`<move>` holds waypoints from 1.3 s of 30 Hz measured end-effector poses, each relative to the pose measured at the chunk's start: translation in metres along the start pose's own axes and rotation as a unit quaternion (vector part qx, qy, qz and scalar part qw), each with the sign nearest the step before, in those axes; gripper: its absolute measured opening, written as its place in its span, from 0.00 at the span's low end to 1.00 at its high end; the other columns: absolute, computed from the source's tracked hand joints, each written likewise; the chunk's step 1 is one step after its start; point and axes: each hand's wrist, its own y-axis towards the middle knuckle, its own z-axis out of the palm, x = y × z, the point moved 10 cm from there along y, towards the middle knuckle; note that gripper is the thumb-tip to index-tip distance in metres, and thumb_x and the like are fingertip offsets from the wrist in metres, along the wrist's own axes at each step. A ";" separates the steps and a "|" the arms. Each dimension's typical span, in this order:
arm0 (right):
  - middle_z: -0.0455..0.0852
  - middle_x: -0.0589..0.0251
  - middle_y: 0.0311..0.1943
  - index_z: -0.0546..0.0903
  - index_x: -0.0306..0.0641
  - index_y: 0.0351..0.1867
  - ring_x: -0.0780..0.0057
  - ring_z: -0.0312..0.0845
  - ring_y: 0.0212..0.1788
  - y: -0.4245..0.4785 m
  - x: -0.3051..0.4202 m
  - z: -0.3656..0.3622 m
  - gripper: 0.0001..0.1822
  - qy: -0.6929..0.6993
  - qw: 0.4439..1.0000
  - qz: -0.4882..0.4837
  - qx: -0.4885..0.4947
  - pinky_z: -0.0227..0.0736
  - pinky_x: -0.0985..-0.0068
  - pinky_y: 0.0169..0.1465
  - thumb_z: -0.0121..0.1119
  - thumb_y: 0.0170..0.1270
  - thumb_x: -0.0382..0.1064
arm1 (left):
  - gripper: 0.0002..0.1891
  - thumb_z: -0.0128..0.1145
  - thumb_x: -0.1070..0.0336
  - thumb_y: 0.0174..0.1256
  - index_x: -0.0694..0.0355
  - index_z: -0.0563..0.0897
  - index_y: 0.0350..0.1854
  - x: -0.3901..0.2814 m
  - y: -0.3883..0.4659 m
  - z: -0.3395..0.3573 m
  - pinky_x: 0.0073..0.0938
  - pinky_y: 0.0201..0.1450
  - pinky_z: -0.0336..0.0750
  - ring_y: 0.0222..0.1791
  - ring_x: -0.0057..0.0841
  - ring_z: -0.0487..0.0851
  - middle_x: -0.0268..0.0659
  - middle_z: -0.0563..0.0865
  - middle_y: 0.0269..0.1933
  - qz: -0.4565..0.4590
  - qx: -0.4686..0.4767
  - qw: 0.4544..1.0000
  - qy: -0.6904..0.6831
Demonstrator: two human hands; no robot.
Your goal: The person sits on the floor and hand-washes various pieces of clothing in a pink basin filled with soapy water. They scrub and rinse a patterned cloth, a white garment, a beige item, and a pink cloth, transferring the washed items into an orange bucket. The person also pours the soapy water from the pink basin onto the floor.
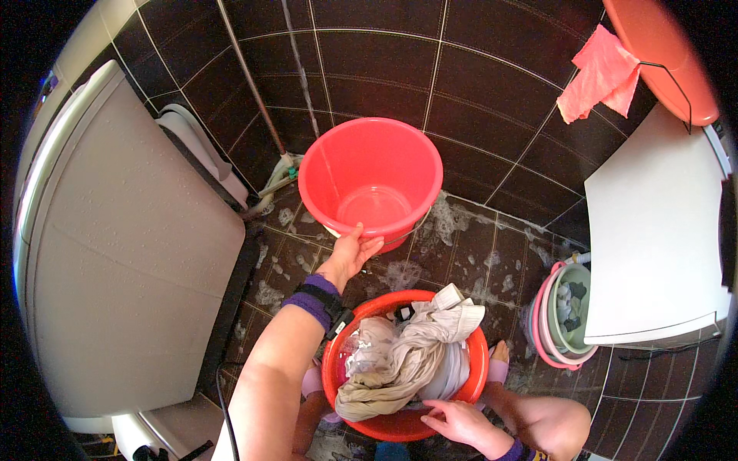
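Note:
A pink plastic bucket [371,173], with nothing in it but wet traces, stands near the tiled wall. My left hand [353,250] grips its near rim, thumb at the inner edge and fingers outside. Between my feet sits a red plastic basin [479,369] holding soapy water and wet laundry. Twisted beige fabric [403,369] lies across the basin, over pale wet cloth [450,371]. At the basin's near right rim is my right hand [458,423], its fingers spread beside the laundry and holding nothing.
Foam spots the dark floor tiles [403,274]. Stacked basins [542,340] with small clothes stand at right, below a white appliance [651,242]. A pink cloth [602,75] hangs above. A large grey panel [132,248] fills the left; a mop [282,173] leans in the corner.

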 end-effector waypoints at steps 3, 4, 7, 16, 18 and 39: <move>0.88 0.59 0.34 0.78 0.38 0.53 0.56 0.84 0.38 0.000 -0.002 0.002 0.23 0.001 1.000 -0.002 0.002 0.78 0.63 0.42 0.57 0.63 0.52 | 0.23 0.40 0.54 0.76 0.70 0.63 0.61 0.007 -0.007 0.011 0.42 0.54 0.80 0.54 0.47 0.78 0.58 0.74 0.56 -0.015 0.019 1.000 0.004; 0.88 0.59 0.34 0.78 0.38 0.53 0.56 0.84 0.38 0.000 -0.003 0.003 0.23 0.000 1.000 -0.002 0.002 0.78 0.63 0.42 0.57 0.63 0.51 | 0.24 0.40 0.54 0.76 0.70 0.62 0.62 0.011 -0.010 0.018 0.43 0.56 0.79 0.55 0.48 0.78 0.59 0.73 0.57 -0.025 0.025 0.999 0.003; 0.88 0.59 0.34 0.77 0.39 0.54 0.56 0.84 0.38 0.000 -0.003 0.004 0.23 0.000 1.000 -0.007 -0.010 0.78 0.62 0.42 0.57 0.63 0.51 | 0.24 0.40 0.54 0.76 0.69 0.61 0.63 0.014 -0.016 0.024 0.45 0.58 0.77 0.57 0.50 0.76 0.56 0.71 0.60 -0.018 0.022 0.999 0.023; 0.69 0.41 0.58 0.69 0.42 0.64 0.46 0.75 0.54 0.000 0.000 -0.021 0.30 -0.046 0.992 -0.029 -0.118 0.74 0.59 0.55 0.59 0.61 0.49 | 0.11 0.53 0.64 0.68 0.61 0.71 0.48 -0.024 -0.111 -0.002 0.26 0.37 0.80 0.32 0.24 0.82 0.34 0.80 0.40 0.107 -0.023 0.916 0.385; 0.64 0.39 0.62 0.66 0.40 0.65 0.41 0.67 0.61 -0.002 0.002 -0.031 0.33 -0.067 0.981 -0.056 -0.172 0.69 0.57 0.61 0.63 0.58 0.44 | 0.12 0.56 0.66 0.65 0.62 0.74 0.47 -0.023 -0.172 0.044 0.27 0.38 0.78 0.34 0.26 0.83 0.37 0.82 0.39 0.189 0.078 0.816 0.541; 0.67 0.50 0.58 0.71 0.50 0.62 0.47 0.65 0.55 -0.022 0.003 -0.062 0.37 -0.185 0.925 -0.002 -0.332 0.66 0.59 0.60 0.68 0.46 0.36 | 0.18 0.48 0.61 0.66 0.43 0.79 0.58 0.249 -0.325 0.028 0.54 0.62 0.67 0.73 0.32 0.55 0.21 0.57 0.74 0.115 0.432 0.155 0.881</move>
